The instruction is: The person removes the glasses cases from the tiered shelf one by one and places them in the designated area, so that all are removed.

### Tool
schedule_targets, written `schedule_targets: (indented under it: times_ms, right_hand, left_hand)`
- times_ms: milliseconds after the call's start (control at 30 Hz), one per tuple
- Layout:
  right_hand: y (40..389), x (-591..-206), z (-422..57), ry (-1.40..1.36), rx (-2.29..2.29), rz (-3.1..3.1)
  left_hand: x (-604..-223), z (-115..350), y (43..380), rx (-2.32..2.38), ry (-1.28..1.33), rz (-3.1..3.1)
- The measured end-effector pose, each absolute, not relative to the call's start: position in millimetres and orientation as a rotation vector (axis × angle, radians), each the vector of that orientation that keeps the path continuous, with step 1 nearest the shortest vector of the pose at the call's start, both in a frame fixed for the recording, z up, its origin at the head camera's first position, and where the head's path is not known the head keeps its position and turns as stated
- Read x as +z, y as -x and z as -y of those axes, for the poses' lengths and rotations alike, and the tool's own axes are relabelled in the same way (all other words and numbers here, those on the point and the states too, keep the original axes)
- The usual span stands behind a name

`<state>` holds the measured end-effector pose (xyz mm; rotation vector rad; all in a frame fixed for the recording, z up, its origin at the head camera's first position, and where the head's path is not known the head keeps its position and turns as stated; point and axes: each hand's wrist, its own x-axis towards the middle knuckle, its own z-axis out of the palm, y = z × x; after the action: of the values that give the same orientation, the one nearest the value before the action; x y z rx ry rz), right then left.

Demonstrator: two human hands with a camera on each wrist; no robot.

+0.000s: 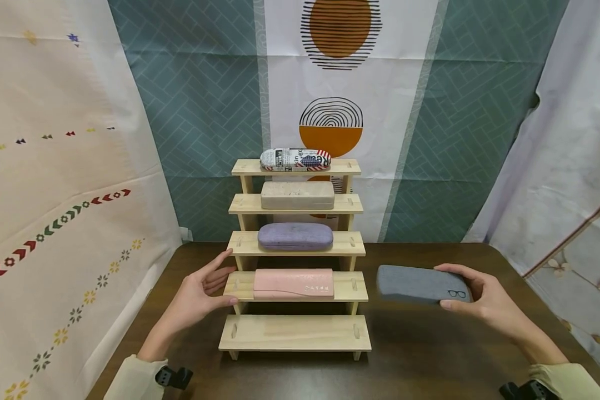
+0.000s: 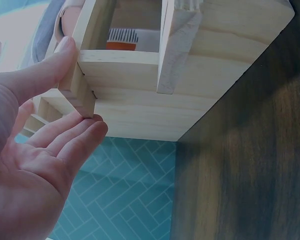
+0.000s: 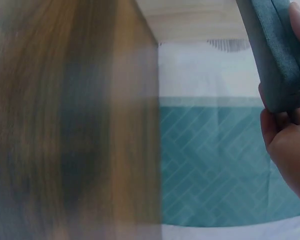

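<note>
My right hand (image 1: pixel 480 294) grips one end of a grey-blue glasses case (image 1: pixel 420 284) with a small glasses print, held over the table right of a wooden tiered shelf (image 1: pixel 295 332). In the right wrist view the same case (image 3: pixel 275 55) lies between thumb and fingers. At the shelf's left side, my left hand (image 1: pixel 200 291) holds the end of the second tier from the bottom. The left wrist view shows the thumb and fingers on either side of that board end (image 2: pixel 77 92). A pink glasses case (image 1: pixel 294 283) rests on this tier.
Higher tiers carry a purple case (image 1: pixel 295 236), a cream case (image 1: pixel 297 195) and a newspaper-print case (image 1: pixel 295 159). The bottom tier is bare wood. Beneath the shelf is a dark wooden table (image 1: pixel 430 355), with patterned cloths (image 1: pixel 210 111) hanging behind and at both sides.
</note>
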<state>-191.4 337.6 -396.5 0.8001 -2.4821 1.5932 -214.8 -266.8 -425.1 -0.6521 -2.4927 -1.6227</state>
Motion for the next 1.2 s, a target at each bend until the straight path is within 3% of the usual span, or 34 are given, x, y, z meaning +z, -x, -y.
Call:
schedule_targets:
  times_ms: [1200]
  right_hand:
    - [246,-452,-367,-0.57,1.509,2.685]
  left_hand:
    - [-425,266,215,-1.602,0.648,2.496]
